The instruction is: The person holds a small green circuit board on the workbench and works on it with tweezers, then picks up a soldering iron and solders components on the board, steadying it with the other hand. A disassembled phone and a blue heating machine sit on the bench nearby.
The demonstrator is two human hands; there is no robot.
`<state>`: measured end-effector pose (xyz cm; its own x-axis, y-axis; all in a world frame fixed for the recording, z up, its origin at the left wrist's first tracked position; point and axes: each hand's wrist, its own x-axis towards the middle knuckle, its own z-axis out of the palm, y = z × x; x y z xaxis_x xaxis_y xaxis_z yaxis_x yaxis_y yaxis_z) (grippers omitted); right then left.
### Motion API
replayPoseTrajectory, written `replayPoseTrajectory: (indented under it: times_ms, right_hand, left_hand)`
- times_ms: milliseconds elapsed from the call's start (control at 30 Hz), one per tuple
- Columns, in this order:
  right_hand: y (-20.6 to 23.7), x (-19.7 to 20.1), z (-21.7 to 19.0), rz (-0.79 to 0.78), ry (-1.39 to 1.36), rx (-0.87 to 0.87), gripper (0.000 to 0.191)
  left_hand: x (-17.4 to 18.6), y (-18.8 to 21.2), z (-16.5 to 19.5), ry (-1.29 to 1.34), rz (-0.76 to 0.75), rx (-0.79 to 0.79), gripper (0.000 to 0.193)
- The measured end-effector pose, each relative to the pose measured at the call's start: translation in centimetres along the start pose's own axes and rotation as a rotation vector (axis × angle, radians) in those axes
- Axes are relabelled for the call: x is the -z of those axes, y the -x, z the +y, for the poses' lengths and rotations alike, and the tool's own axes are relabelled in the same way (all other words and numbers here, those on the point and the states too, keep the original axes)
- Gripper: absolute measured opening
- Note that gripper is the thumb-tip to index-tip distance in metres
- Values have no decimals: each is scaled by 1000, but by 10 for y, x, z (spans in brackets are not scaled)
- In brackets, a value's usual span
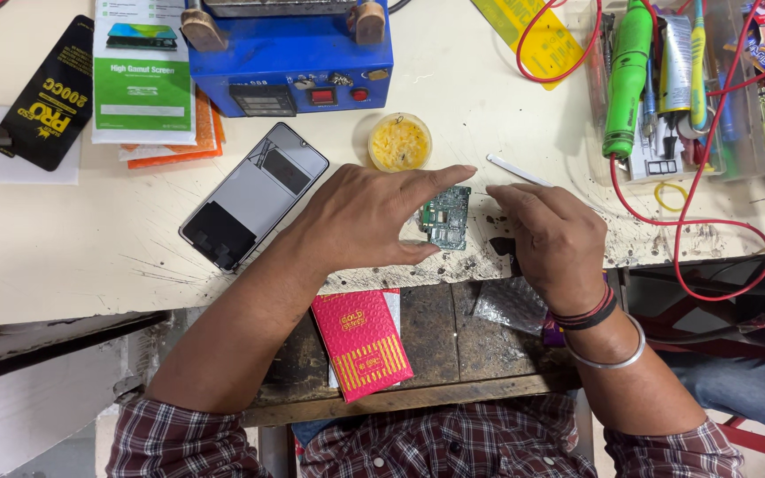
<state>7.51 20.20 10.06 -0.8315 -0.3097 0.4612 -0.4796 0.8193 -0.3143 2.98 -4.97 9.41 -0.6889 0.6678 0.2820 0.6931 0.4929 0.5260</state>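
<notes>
Plaid shirt sleeves (189,447) are seen at the bottom edge, rolled back from 2 bare forearms that reach up over a pale, scratched surface (46,257). A small green circuit board (446,217) is held near the front edge of the surface, between the 2 hands. The left hand (360,217) is curved around the board's left side: its fingers (440,174) are stretched over the board's top edge and the thumb is set under its bottom edge, so the board is pinched lightly between them. The right hand (552,235) is placed just to the right of the board with its fingers drawn together as if around something thin; what is held cannot be made out. A dark band and a metal bangle (613,354) are worn on the right wrist.

Left of the left hand, a phone with its back removed (254,195) is laid at a slant. A small round tub of yellow paste (399,142) is set just above the board, and a white stick (517,170) is laid to the tub's right. A blue machine (289,57) is placed at the top centre, with a green and white box (142,71) beside it. At the top right, a clear tray (745,133) is filled with tools, among them a green tool (626,75), and a red wire (710,221) is looped down from it. A red packet (363,341) is laid on a lower shelf below the surface edge.
</notes>
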Motion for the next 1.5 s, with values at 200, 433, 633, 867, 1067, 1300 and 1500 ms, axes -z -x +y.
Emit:
replayPoseTrajectory:
  times_ms: [200,433,633,867,1067,1300,1500]
  right_hand:
    - [0,2,1,26,22,81,20]
    - [0,1,1,27,25,149,20]
    - [-4,1,2,3,49,194,21]
    - [-7,4,-2,-14,105,227,21]
    - [-11,1,-3,-5,130,223,23]
    - [-14,-1,-1,-17,129,255,26]
    - [-17,-3,0,-31,169,314,25]
  left_hand:
    - [-2,-1,0,46,60,-44,101]
    - [-4,-1,-1,24,29,-13,100]
    - [-1,-6,0,-22,1,5,101]
    - [4,-8,-2,-15,-3,7,101]
    - [6,-9,-5,-4,-9,21,103]
    - [6,-11,-8,-14,-33,36,103]
    - [7,-12,-13,-8,-41,45,107]
